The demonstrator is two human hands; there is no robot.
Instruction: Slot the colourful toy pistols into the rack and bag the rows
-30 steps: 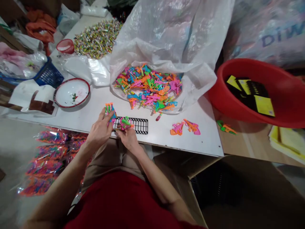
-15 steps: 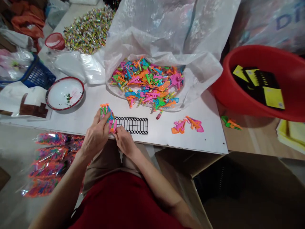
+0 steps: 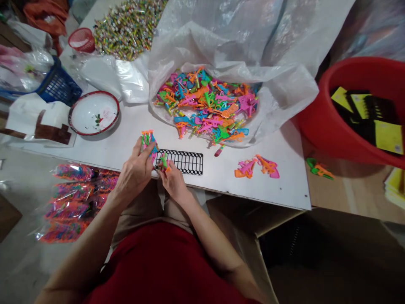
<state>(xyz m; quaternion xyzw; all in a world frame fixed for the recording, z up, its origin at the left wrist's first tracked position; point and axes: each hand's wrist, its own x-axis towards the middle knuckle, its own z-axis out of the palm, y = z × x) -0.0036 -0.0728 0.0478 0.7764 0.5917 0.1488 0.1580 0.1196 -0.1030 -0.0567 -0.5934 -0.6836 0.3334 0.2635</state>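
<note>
A black plastic rack with a grid of slots point(image 3: 190, 164) lies on the white table near its front edge. On its left end stands a row of colourful small plastic toys point(image 3: 148, 136), possibly toy guns, in orange, green, blue and pink. My left hand point(image 3: 134, 171) is closed over this row, its fingers along the pieces. Just to the right, my right hand point(image 3: 174, 182) pinches a green and orange toy point(image 3: 164, 161) above the rack, close to the row. Its lower part is hidden by my fingers.
Behind the rack, a large clear bag point(image 3: 268, 93) spills a heap of similar toys point(image 3: 205, 105). Loose toys point(image 3: 245, 168) lie to the right. An enamel basin point(image 3: 95, 114) stands left, a red tub point(image 3: 332, 122) right. Filled packets point(image 3: 69, 209) lie below the table's left side.
My right hand has come up slightly from the rack's edge, and a green and orange toy now shows in its fingers. My left hand stays on the row. The whole view has shifted a little.
</note>
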